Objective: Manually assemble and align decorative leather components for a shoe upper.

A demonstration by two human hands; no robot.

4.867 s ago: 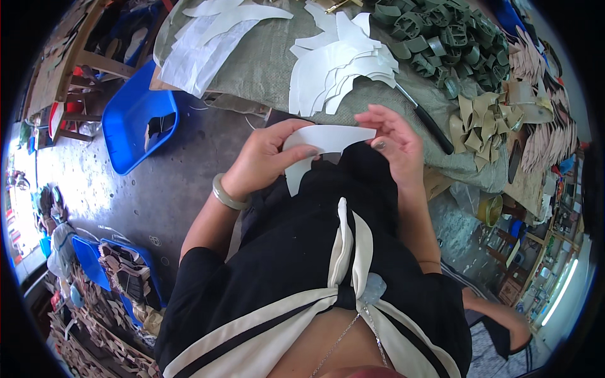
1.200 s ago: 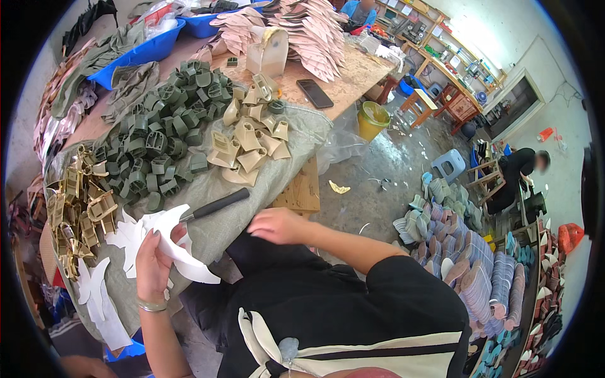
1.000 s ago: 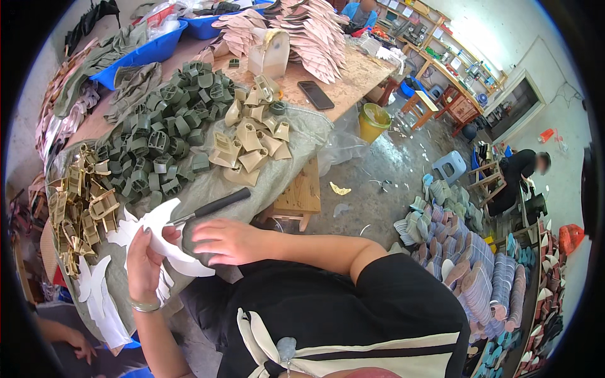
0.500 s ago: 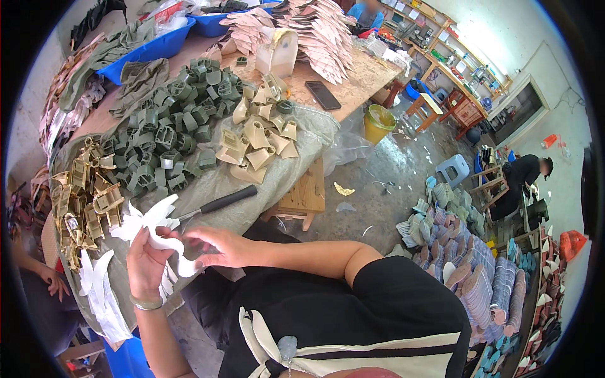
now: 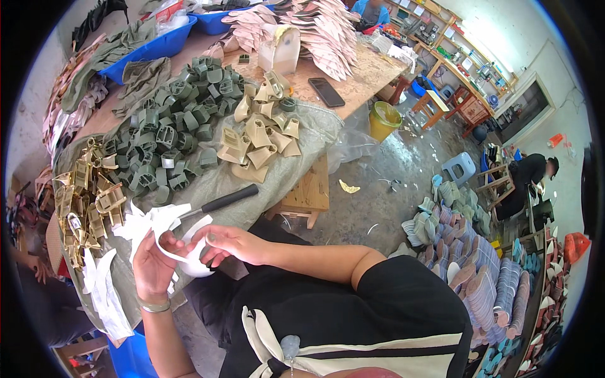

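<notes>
A thin white curved strip (image 5: pixel 197 270) bends in a loop between my two hands, above the near edge of the cloth-covered table. My left hand (image 5: pixel 153 266), with a bracelet on the wrist, grips it from the left, thumb and fingers closed. From the right, my right hand (image 5: pixel 232 244) pinches the same strip. More white cut pieces (image 5: pixel 151 217) lie just beyond my left hand, and a stack of white strips (image 5: pixel 104 296) rests left of that wrist. Close beyond my hands lies a tool with a black handle (image 5: pixel 230 197); its tip is hidden under white pieces.
Green shoe heels (image 5: pixel 170 126), beige heels (image 5: pixel 258 138) and gold heels (image 5: pixel 82 189) are piled on the sheet (image 5: pixel 315 129). Farther off sit a phone (image 5: pixel 326 92) and pink insoles (image 5: pixel 328 41). A yellow bucket (image 5: pixel 383 121) and a blue stool (image 5: pixel 459 169) stand on the floor. Other people are nearby.
The white strip has been turned and bent into a tighter loop. My right hand has closed its fingers on it; my left hand has shifted slightly right and down.
</notes>
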